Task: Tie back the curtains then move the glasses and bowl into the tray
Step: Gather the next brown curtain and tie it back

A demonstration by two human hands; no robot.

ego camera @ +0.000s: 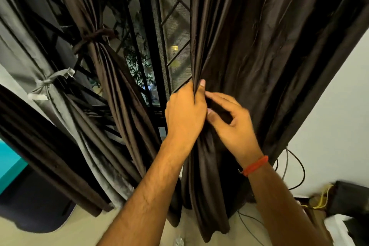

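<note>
A dark brown curtain [259, 36] hangs loose on the right of the window. My left hand [184, 114] grips its gathered inner edge, thumb up against the cloth. My right hand [229, 124], with an orange band at the wrist, curls its fingers into the folds just right of the left hand. On the left, another brown curtain [111, 78] is bunched and bound with a brown tie [93, 36]. A grey curtain [60, 122] further left is bound with a grey tie [52, 80]. The glasses, bowl and tray are out of view, apart from a bit of clear glass [178, 241] at the bottom edge.
A window with black metal bars [167, 32] shows between the curtains. Cables [297, 168] hang on the white wall at the right. A dark box with yellow wires [343, 195] sits at lower right. A dark rounded object [34, 211] lies at lower left.
</note>
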